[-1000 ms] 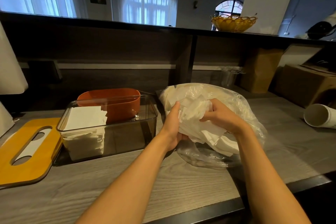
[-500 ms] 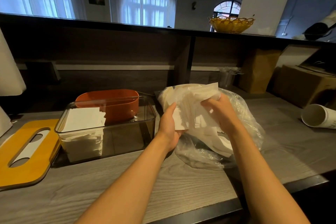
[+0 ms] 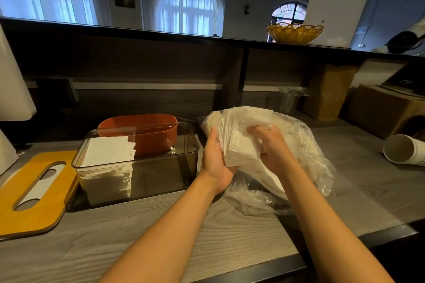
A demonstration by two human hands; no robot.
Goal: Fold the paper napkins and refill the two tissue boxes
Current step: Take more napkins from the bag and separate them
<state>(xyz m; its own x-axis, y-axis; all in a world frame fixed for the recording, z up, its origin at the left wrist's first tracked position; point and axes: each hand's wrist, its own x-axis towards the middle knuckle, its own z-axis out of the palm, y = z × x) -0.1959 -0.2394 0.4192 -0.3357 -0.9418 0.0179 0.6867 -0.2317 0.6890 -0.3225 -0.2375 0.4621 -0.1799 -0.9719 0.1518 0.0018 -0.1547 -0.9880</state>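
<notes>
So far I count the job as roughly half begun: the clear tissue box (image 3: 138,163) on the bench (image 3: 161,225) holds a stack at its left end only, its yellow lid (image 3: 34,193) lying off beside it. The orange box (image 3: 138,135) behind shows no napkins. Both hands, left (image 3: 215,163) and right (image 3: 272,149), grip a wad of napkins (image 3: 239,140) above the plastic bag (image 3: 305,156), not yet folded.

White napkins (image 3: 239,145), orange box (image 3: 138,135)
</notes>
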